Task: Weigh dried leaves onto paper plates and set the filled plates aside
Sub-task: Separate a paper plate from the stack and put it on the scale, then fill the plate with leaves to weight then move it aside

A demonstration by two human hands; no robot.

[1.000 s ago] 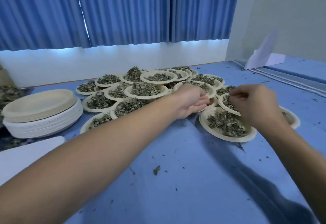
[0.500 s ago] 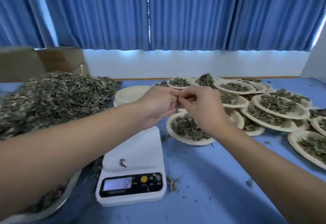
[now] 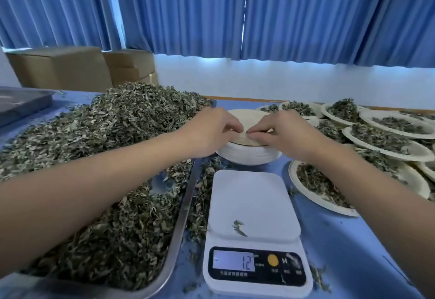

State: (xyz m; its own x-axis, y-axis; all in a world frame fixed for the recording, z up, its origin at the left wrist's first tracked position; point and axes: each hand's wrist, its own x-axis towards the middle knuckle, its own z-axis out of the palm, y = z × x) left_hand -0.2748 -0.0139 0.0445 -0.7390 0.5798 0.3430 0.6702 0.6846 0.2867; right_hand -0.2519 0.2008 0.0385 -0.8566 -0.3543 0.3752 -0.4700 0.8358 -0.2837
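On the desk (image 3: pixel 353 239), the leaves (image 3: pixel 106 145) lay heaped in a tray (image 3: pixel 181 216) at left. They looked light and brittle, likely to scatter, and best scooped in loose handfuls. Filled plates (image 3: pixel 388 138) overlapped at right. The stack (image 3: pixel 249 152) of empty plates sat just behind the scale (image 3: pixel 251 204), whose platform held only a scrap. Left hand (image 3: pixel 209 131) and right hand (image 3: pixel 284 133) pinched the near rim of the top plate (image 3: pixel 244 116) with curled fingertips. Thin, light and tightly nested, it probably needed peeling up by the edge.

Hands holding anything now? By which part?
The left hand and right hand both pinch the top plate of the stack at its near rim, fingertips side by side.
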